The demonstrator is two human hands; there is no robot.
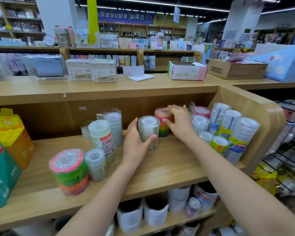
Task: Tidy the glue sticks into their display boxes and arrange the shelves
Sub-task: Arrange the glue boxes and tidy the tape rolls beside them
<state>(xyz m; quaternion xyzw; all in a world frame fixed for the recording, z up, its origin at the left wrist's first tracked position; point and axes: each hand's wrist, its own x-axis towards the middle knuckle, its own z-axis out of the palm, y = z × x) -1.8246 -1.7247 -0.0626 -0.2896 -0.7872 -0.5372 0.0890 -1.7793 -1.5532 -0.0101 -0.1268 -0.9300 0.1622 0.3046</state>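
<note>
On the wooden shelf [168, 166] my left hand [134, 142] grips an upright shrink-wrapped stack of clear tape rolls [148, 128], thumb in front and fingers behind. Just right of it my right hand [179, 123] holds a rainbow-coloured stack of tape rolls [163, 123], fingers over its top and thumb on its side. An orange and yellow display box [12, 133] and a teal display box [0, 169] stand at the shelf's left end. No glue sticks are visible.
More tape stacks stand left of my hands [102, 138] and a pink, green and orange stack [70, 171] near the front edge. Several tall wrapped stacks [231, 126] crowd the right end wall. Wide tape rolls [155, 210] fill the shelf below. Boxes [187, 70] sit on top.
</note>
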